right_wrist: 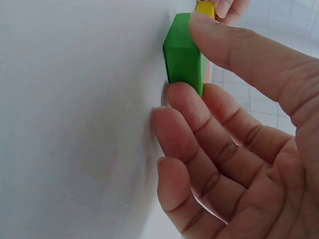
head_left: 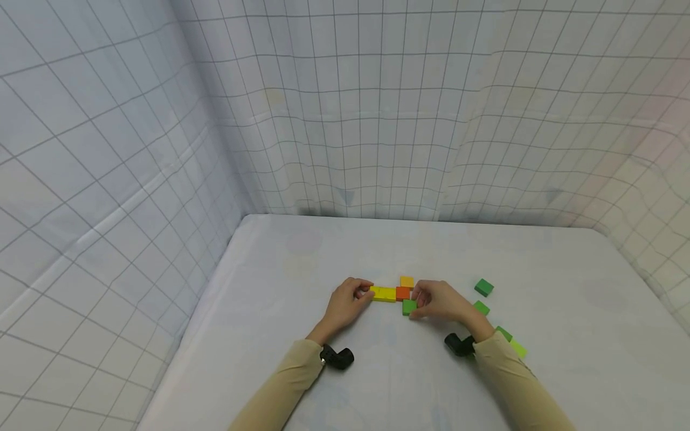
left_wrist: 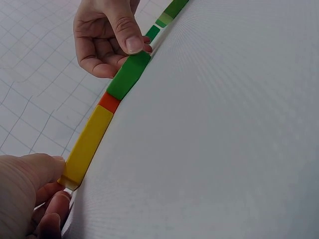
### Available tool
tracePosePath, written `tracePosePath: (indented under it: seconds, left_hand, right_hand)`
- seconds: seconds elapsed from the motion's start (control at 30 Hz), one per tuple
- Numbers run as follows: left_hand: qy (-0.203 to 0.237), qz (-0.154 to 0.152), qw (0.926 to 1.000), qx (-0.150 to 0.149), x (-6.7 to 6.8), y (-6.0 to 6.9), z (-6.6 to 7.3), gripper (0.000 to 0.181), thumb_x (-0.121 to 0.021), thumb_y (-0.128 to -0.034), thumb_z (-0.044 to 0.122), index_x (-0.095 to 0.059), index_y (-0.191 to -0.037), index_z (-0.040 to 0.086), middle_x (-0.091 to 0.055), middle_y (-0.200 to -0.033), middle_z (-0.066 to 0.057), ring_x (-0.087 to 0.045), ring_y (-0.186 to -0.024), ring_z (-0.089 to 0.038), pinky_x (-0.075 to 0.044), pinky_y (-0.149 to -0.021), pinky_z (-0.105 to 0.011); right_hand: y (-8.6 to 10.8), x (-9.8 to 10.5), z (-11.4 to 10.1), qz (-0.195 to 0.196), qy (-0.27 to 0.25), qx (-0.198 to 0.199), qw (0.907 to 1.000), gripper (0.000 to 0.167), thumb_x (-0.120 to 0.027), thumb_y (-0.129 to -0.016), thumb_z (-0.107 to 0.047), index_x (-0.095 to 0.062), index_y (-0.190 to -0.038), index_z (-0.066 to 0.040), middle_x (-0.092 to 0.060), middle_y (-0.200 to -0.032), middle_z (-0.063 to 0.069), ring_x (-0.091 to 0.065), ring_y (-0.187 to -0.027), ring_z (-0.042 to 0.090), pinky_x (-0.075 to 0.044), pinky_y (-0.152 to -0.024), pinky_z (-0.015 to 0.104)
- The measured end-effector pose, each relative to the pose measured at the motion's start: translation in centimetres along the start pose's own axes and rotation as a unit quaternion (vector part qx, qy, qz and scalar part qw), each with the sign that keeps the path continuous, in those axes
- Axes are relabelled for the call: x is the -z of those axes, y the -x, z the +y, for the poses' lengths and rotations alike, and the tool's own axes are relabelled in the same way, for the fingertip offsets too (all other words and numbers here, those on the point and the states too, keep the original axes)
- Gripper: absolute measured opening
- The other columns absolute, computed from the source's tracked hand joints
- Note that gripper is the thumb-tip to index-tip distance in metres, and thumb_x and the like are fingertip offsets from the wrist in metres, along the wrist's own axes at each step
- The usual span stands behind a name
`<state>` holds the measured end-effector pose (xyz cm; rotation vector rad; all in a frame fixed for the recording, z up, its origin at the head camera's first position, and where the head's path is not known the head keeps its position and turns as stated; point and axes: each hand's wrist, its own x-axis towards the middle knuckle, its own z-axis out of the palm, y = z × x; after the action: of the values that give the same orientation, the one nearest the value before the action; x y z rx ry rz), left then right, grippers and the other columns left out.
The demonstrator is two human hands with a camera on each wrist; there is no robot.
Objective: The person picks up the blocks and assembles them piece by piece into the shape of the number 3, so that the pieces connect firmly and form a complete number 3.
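Lying between pinching right fingers is the green block (left fingers hold the yellow bar).

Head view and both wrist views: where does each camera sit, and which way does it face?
Head: on the person's head, facing forward and down at the table; left hand, right hand and both sleeves show.
Left wrist: on that wrist, facing along the yellow piece to the green block; left hand nearest, right hand beyond.
Right wrist: on that wrist, facing the green block; right hand large, left hand partly at top.
Both wrist views share both hands, green block and yellow piece.
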<state>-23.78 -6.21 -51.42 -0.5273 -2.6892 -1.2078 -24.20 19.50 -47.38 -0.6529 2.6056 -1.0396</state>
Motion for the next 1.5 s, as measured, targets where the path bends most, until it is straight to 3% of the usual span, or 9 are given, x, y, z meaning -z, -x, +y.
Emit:
tracePosePath:
  seconds: [0.9, 1.13, 1.5]
  left_hand:
    - [-0.002, 0.001, 1.0, -0.003, -0.2, 0.0, -0.6, 0.022, -0.062, -0.0927, 0.023, -0.068, -0.109, 0.009, -0.057, -0.091, 0.001, -0.053, -0.075, -0.01, -0.042, -0.067, -0.026]
    - [0.002, -0.004, 1.0, -0.001, -0.4, 0.0, -0.5, 0.023, -0.062, -0.0928, 0.023, -0.068, -0.109, 0.009, -0.058, -0.093, 0.0, -0.054, -0.076, -0.01, -0.043, -0.068, -0.026]
    - [-0.002, 0.001, 1.0, -0.003, -0.2, 0.0, -0.5, 0.022, -0.063, -0.0924, 0.023, -0.068, -0.109, 0.009, -0.058, -0.092, 0.001, -0.052, -0.075, -0.01, -0.042, -0.067, -0.027]
  right_hand:
    - [0.1, 0.1, 0.2, -0.003, -0.001, 0.01, 0.9999, 0.034, -0.082, -0.074, -0.026, -0.058, -0.092, -0.01, -0.057, -0.078, -0.003, -0.053, -0.071, 0.015, -0.044, -0.065, 0.032]
    - [1.9, 1.5, 0.9, 0.033, 0.01, -0.002, 0.9994, 0.023, -0.074, -0.083, -0.027, -0.06, -0.092, -0.012, -0.057, -0.079, -0.003, -0.052, -0.068, 0.015, -0.044, -0.061, 0.031]
    - [5.5, 4.9, 2.6, 0.076, 0.025, -0.023, 0.9965, 0.017, -0.068, -0.088, -0.03, -0.065, -0.091, -0.014, -0.059, -0.084, -0.003, -0.055, -0.071, 0.015, -0.045, -0.062, 0.031]
